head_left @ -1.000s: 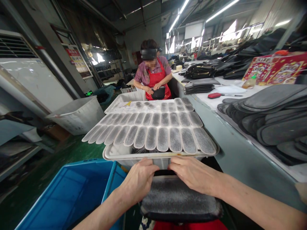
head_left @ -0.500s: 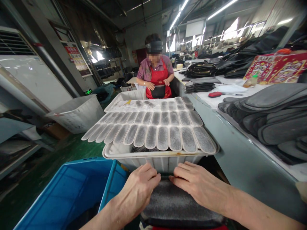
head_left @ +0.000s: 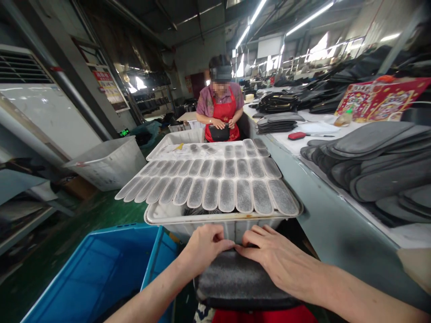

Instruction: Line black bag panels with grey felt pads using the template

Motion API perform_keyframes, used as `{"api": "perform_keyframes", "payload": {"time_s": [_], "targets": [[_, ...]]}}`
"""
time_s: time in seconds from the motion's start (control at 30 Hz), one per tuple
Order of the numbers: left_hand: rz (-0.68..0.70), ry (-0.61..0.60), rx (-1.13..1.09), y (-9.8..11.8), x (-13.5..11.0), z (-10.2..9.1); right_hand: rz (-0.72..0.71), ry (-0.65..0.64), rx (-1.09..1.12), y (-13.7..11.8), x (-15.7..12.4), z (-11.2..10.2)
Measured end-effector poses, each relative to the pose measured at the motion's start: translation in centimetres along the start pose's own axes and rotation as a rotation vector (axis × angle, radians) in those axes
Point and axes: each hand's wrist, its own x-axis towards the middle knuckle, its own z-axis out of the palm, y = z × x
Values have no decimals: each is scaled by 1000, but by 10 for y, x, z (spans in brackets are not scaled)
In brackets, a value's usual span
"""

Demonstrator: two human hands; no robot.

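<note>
A grey felt piece lies on my lap at the bottom of the view. My left hand rests on its far edge with fingers curled and pressed down on it. My right hand lies beside it, fingers stretched flat on the same edge, fingertips almost meeting those of the left. Just beyond both hands stands a white plastic tub whose rim carries rows of grey oval pads with white borders.
A blue crate sits at lower left, a white bin further left. A long workbench on the right bears stacked grey felt soles. A person in a red apron works opposite, holding a dark piece.
My hands have slid back from the tub's rim onto the felt piece's far edge and drawn closer together. The person opposite shifted slightly.
</note>
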Motion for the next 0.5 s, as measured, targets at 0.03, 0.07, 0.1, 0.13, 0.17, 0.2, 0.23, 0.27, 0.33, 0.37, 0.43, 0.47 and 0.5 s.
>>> {"api": "perform_keyframes", "payload": {"time_s": [0.03, 0.07, 0.1, 0.13, 0.17, 0.2, 0.23, 0.27, 0.33, 0.37, 0.43, 0.47, 0.5], "targets": [[3, -25, -21, -2, 6, 3, 42, 1, 73, 0, 1, -2], [11, -65, -45, -3, 11, 5, 95, 5, 145, 2, 3, -3], [21, -113, -65, -4, 14, 7, 150, 7, 205, 4, 6, -4], [30, -165, -82, -5, 16, 7, 206, 8, 249, 7, 9, -4], [35, -214, -97, -6, 16, 7, 250, 0, 277, 12, 13, -4], [36, -258, -109, -6, 16, 6, 277, -22, 296, 17, 17, -4], [32, -297, -118, -6, 16, 4, 287, -58, 311, 23, 21, -3], [27, -332, -126, -6, 16, 3, 285, -108, 332, 29, 25, -3], [16, -403, -141, -6, 16, 0, 275, -239, 404, 40, 32, -3], [13, -436, -149, -5, 16, -1, 266, -311, 448, 44, 35, -3], [17, -498, -167, -4, 17, -2, 243, -432, 541, 51, 39, -3], [22, -523, -176, -3, 17, -3, 229, -473, 587, 53, 40, -3], [27, -543, -183, -1, 18, -3, 219, -496, 628, 54, 40, -2]]}}
